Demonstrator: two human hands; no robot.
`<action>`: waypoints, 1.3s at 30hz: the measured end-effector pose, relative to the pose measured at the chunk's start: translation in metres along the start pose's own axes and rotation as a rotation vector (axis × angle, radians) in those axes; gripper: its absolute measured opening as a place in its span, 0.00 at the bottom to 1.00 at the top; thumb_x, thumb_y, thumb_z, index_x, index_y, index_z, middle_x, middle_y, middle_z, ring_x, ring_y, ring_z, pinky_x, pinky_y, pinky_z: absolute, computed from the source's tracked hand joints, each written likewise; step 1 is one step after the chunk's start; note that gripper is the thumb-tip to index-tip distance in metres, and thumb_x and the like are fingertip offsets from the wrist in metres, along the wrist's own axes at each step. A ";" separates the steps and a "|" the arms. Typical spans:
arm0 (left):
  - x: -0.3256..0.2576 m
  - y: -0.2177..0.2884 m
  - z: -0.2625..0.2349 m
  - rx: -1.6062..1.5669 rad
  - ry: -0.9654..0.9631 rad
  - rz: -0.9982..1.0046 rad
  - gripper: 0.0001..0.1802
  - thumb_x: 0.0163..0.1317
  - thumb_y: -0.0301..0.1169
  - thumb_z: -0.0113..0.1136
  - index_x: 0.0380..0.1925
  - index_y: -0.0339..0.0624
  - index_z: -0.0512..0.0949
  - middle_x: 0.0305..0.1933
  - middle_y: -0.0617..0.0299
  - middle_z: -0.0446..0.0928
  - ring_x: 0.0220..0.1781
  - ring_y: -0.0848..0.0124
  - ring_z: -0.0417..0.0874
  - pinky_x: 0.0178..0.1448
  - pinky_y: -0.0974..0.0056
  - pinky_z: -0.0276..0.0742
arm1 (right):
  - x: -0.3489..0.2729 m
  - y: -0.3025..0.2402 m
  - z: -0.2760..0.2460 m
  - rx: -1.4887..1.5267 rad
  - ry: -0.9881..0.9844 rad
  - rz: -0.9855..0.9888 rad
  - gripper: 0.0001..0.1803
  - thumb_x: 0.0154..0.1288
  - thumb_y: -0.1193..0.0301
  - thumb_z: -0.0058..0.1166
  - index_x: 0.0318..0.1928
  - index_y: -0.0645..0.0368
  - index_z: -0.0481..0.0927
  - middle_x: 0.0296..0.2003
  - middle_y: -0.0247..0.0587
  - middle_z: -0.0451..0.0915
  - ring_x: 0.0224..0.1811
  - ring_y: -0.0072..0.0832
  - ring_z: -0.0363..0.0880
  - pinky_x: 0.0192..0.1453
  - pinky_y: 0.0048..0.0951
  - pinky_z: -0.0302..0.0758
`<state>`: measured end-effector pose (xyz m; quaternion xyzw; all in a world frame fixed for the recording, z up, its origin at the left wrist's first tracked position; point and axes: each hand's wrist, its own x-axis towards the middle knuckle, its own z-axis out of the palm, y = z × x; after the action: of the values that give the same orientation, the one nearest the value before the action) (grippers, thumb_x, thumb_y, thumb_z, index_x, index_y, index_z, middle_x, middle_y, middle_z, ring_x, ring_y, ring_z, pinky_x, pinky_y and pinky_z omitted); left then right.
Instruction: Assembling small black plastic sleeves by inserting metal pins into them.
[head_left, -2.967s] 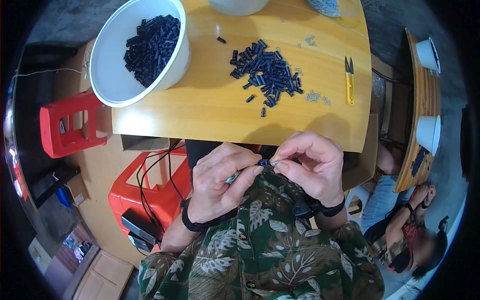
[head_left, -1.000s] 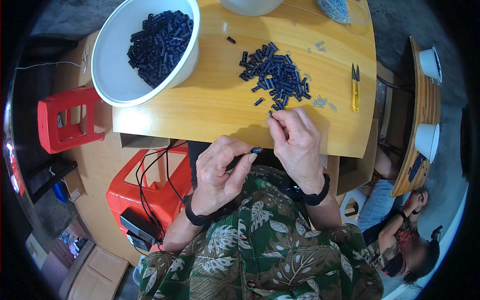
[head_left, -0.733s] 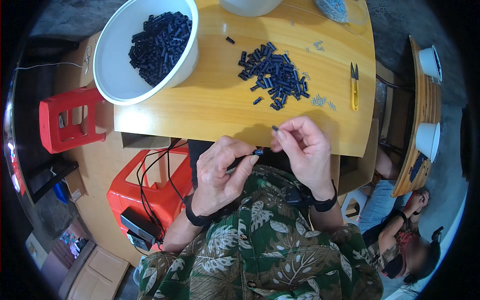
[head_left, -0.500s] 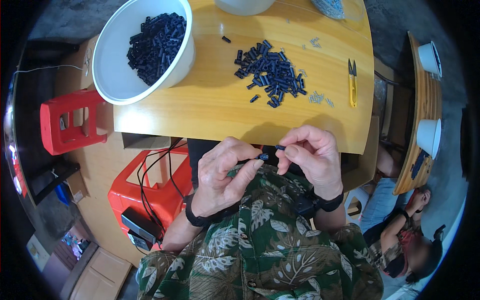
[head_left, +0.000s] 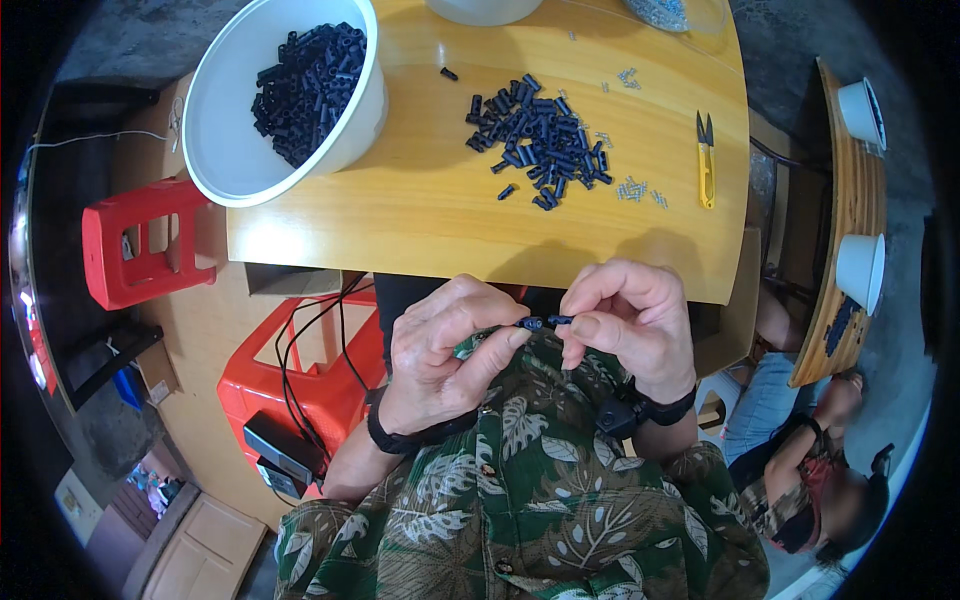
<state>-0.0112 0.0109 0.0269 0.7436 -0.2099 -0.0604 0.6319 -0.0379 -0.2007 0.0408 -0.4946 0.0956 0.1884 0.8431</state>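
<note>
Between the thumb and forefinger of my left hand (head_left: 450, 345) is a short black plastic tube (head_left: 530, 323), its open end facing right. My right hand (head_left: 632, 320) pinches a smaller black plastic piece (head_left: 561, 320) close beside that end; whether the two touch I cannot tell. Both hands are in front of the table's near edge, above my lap. Beyond them on the wooden table (head_left: 420, 230) lies a loose pile of black plastic tubes (head_left: 540, 140). Small silvery metal springs or pins (head_left: 632, 189) are scattered to the right of the pile.
A white tub (head_left: 215, 120) of black tubes stands at the table's left. Yellow thread snips (head_left: 706, 160) lie near the right edge. Red stools (head_left: 290, 360) and dark cables are at the left. At the right, a person (head_left: 800, 470) sits by another table with white tubs (head_left: 860, 272).
My right hand has turned slightly and lowered its small black piece level with the tube's end. My left hand has barely moved.
</note>
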 end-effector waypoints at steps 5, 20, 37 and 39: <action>-0.001 0.000 0.000 0.011 0.002 0.014 0.11 0.53 0.19 0.70 0.36 0.37 0.81 0.32 0.56 0.82 0.32 0.62 0.84 0.36 0.63 0.78 | 0.001 0.000 0.001 -0.024 -0.018 -0.020 0.04 0.65 0.82 0.61 0.40 0.67 0.82 0.31 0.40 0.83 0.29 0.21 0.83 0.34 0.21 0.81; 0.000 0.000 -0.002 0.089 -0.021 0.065 0.13 0.50 0.18 0.70 0.37 0.36 0.81 0.32 0.54 0.81 0.32 0.60 0.83 0.36 0.61 0.78 | 0.001 0.000 0.001 -0.081 -0.032 -0.003 0.03 0.66 0.81 0.61 0.39 0.66 0.82 0.31 0.38 0.83 0.29 0.19 0.83 0.34 0.20 0.81; -0.002 -0.002 0.005 0.177 -0.014 0.142 0.12 0.51 0.17 0.70 0.36 0.35 0.80 0.33 0.54 0.81 0.34 0.60 0.83 0.37 0.61 0.78 | 0.005 0.012 0.003 -0.097 -0.018 -0.035 0.04 0.65 0.82 0.61 0.39 0.66 0.82 0.30 0.38 0.83 0.29 0.19 0.82 0.33 0.20 0.80; -0.002 -0.001 0.006 0.194 -0.005 0.141 0.13 0.51 0.17 0.70 0.37 0.35 0.80 0.33 0.54 0.81 0.33 0.60 0.83 0.37 0.61 0.78 | 0.005 0.012 0.001 -0.096 -0.029 -0.019 0.04 0.65 0.82 0.61 0.40 0.66 0.82 0.30 0.38 0.83 0.29 0.20 0.83 0.33 0.20 0.80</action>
<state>-0.0150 0.0065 0.0244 0.7844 -0.2682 0.0028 0.5593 -0.0382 -0.1931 0.0300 -0.5326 0.0695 0.1921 0.8214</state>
